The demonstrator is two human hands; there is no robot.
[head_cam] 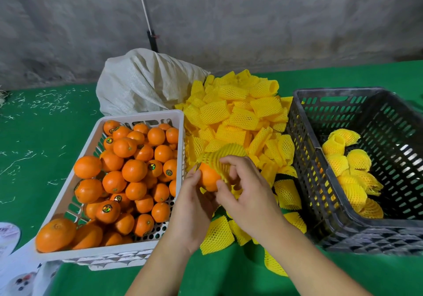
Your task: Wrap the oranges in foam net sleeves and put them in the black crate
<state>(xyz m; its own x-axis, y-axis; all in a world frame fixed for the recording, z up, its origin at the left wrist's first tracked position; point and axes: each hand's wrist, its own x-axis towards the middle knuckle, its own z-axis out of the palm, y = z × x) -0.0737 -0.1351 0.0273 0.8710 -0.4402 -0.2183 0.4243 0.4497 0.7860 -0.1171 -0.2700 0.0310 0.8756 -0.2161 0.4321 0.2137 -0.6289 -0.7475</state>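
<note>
The orange [207,178] is gripped by the left hand [194,206] while the foam sleeve [219,158] is pinched by the right hand [248,190], so the half-stretched net could be torn or the fruit squeezed out.

Only 1 view was given, a wide-angle camera worn on the person's head. It looked forward and steeply down over a green cloth-covered table [229,279], close enough that both forearms entered from the near edge. A white plastic slatted crate [68,195] lay at the near left, a black plastic slatted crate [320,195] at the right, and a grey rough wall [251,21] closed the far side.
</note>
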